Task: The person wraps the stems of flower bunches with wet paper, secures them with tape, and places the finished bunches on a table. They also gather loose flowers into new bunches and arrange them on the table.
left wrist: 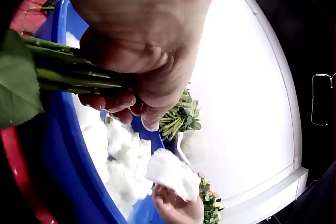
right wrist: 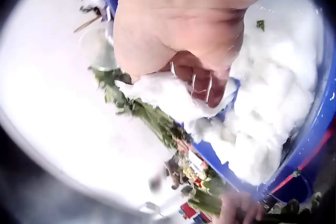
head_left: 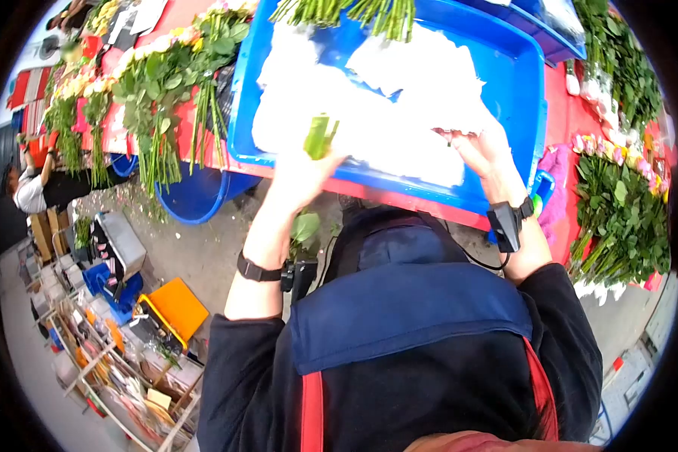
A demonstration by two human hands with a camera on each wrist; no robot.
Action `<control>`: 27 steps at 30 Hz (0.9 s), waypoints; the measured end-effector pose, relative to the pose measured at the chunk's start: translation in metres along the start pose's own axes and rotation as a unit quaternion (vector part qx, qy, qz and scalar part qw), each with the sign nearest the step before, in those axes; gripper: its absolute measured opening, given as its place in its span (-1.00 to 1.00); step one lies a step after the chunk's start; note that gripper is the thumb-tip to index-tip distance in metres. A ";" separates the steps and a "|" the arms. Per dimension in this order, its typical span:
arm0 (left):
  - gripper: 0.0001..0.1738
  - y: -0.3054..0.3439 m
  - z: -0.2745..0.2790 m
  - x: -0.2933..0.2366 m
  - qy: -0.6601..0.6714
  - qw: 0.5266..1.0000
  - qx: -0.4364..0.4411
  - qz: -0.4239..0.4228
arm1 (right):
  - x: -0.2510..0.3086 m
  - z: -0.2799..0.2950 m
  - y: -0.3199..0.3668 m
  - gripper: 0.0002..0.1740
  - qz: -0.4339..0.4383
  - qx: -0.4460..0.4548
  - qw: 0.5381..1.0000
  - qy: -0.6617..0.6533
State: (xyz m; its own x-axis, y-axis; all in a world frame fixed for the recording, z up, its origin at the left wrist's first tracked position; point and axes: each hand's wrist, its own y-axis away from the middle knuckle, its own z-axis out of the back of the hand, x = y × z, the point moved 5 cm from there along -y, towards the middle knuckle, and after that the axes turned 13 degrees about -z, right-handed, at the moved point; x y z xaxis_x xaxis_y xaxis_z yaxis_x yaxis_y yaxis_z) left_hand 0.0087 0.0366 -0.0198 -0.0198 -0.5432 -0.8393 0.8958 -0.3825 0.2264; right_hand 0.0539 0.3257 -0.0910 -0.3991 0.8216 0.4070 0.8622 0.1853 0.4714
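Green stems [head_left: 320, 137] lie within the curled fingers of the left hand [head_left: 303, 177], at the near left edge of a blue tray [head_left: 516, 83]. The right hand [head_left: 491, 154], at the near right, grips a soft white piece [left wrist: 172, 174] between thumb and fingers. White wads [right wrist: 262, 92] fill much of the tray; leafy flowers [head_left: 618, 200] lie to its right.

Red worktop [head_left: 560, 124], flower bunches [head_left: 154, 83] along left side, more flowers [head_left: 618, 203] at right, pink cloth [head_left: 555, 177] just beside those. Blue tub [head_left: 192, 194] below the left bunches. Orange crate [head_left: 175, 310] lower left, near cluttered rack [head_left: 90, 365]. Background person [head_left: 32, 192], far left.
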 end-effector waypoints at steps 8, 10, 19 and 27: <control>-0.79 0.006 -0.037 -0.020 0.082 0.989 0.114 0.040 | -0.050 -0.129 0.012 -0.59 0.265 0.040 0.707 0.654; -0.76 0.007 -0.039 -0.015 0.120 0.986 0.108 0.033 | -0.052 -0.129 0.004 -0.54 0.243 0.052 0.741 0.623; -0.60 0.021 -0.038 0.003 0.486 0.870 0.054 0.055 | -0.081 -0.107 -0.020 -0.42 -0.026 0.093 0.938 0.332; -0.49 0.013 -0.041 0.014 0.502 0.859 0.088 0.044 | -0.100 -0.127 -0.023 -0.54 -0.065 0.128 0.968 0.206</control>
State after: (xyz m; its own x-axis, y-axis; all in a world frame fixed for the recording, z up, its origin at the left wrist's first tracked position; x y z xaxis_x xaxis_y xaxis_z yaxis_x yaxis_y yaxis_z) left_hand 0.0381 0.0545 -0.0492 0.5164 0.3092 -0.7986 0.7916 -0.5280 0.3074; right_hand 0.0346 0.1708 -0.0427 -0.5551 0.5077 0.6589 0.8239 0.4443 0.3517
